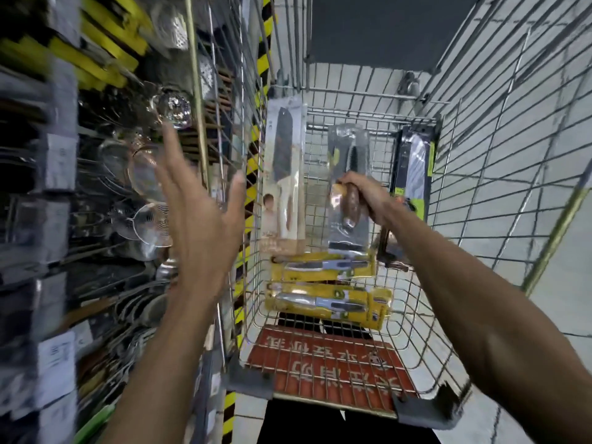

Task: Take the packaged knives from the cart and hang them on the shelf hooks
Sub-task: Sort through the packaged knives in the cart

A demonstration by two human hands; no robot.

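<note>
My right hand [368, 200] is shut on a packaged knife with a brown handle [347, 161], held upright inside the wire cart [416, 315]. My left hand [198, 213] is open, fingers spread, raised between the cart and the shelf on the left. A tall packaged knife with a beige card [283, 174] leans against the cart's left wall. Two yellow-carded knife packs [323, 267] [330, 304] lie flat on the cart bottom. A dark packaged knife [413, 168] stands at the cart's far right corner.
The shelf on the left [96, 187] is crowded with hanging metal strainers [150, 222], ladles and utensils, with white price tags [56, 357] along its edges. A black and yellow striped post [251, 174] stands between shelf and cart. White floor tiles lie to the right.
</note>
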